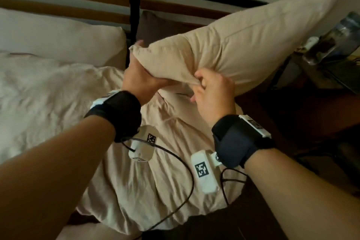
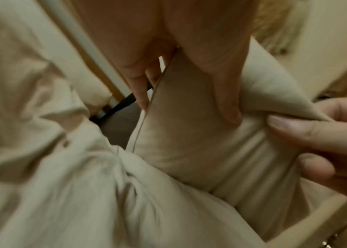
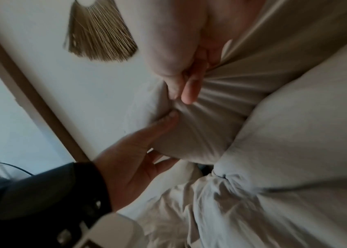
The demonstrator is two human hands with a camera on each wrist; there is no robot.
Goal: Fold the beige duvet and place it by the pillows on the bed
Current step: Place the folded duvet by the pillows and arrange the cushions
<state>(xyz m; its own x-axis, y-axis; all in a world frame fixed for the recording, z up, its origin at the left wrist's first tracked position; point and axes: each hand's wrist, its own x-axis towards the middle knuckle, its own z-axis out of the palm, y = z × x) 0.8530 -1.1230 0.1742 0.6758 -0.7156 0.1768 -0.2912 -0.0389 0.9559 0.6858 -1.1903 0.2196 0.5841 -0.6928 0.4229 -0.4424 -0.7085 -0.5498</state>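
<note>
Beige pillow [image 1: 233, 45] held up off the bed — my left hand [image 1: 140, 76] grips its corner, my right hand [image 1: 212, 91] pinches its edge; duvet [image 1: 136, 171] lies crumpled below, apparently unfolded.

Dim room, soft blur, warped edges

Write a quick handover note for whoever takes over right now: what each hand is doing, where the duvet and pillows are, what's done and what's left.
Left hand: grips the near corner of the beige pillow, which is lifted off the bed.
Right hand: pinches the same pillow's lower edge.
Beige duvet: rumpled on the bed below both hands, not folded.
White pillow: lies by the headboard.
Done: nothing on the duvet that shows.
Left: probably set the beige pillow down at the headboard, then fold the duvet and place it by the pillows.
</note>
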